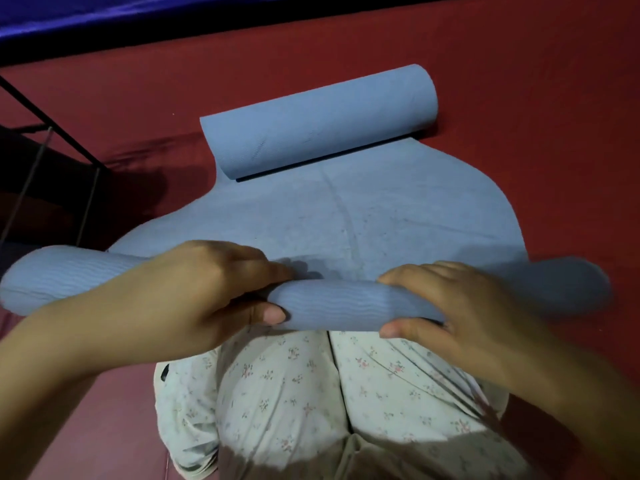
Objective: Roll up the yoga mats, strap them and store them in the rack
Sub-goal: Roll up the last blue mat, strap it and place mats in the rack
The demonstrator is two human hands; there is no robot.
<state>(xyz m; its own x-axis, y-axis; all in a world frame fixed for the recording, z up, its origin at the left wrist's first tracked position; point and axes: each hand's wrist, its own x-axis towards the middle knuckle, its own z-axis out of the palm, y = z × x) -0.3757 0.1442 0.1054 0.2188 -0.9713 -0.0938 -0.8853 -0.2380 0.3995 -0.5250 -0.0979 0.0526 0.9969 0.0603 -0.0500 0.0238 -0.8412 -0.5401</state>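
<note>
While gripped, blue yoga mat (346, 220), both ends rolled

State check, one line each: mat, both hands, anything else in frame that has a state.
yoga mat: flat in the middle, curled at both ends, unstrapped
near roll: small, gripped by both hands
far roll: loosely curled, lying untouched on the mat
left hand: fingers over the near roll, thumb under it
right hand: fingers over the near roll, thumb at its front
red floor covering: spread under the mat, creased at left

Matt, ribbed foam yoga mat (346, 216) on red cloth (519, 81).
</note>
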